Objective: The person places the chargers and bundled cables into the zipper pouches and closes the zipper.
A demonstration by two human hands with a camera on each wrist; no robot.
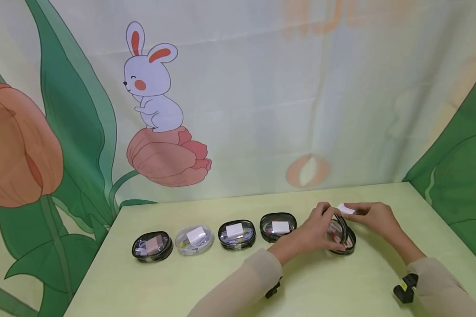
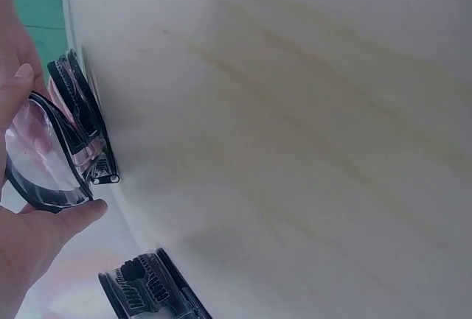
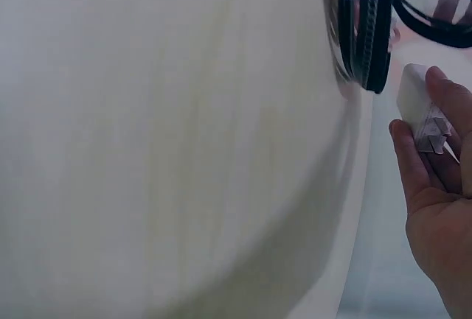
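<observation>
At the right end of a row, a small clear oval zip pouch with black trim [image 1: 351, 243] lies unzipped on the table. My left hand [image 1: 312, 230] pinches its raised lid [image 2: 40, 146] between thumb and fingers, tilting it up from the base. In the right wrist view the black zipper edge [image 3: 369, 32] shows near the top. Just behind the pouch, my right hand [image 1: 377, 218] grips a white charger plug [image 3: 417, 105] between thumb and fingers, its prong end toward the palm. The pouch's contents are mostly hidden by the lid and left hand.
Left of my hands stand a black-trimmed pouch [image 1: 278, 226], another black-trimmed one [image 1: 236, 234], a clear white-trimmed one [image 1: 194, 240] and a black-trimmed one with a pinkish plug [image 1: 152, 246]. Cables show inside several. A printed cloth [image 1: 242, 132] hangs behind the table [image 1: 206, 281].
</observation>
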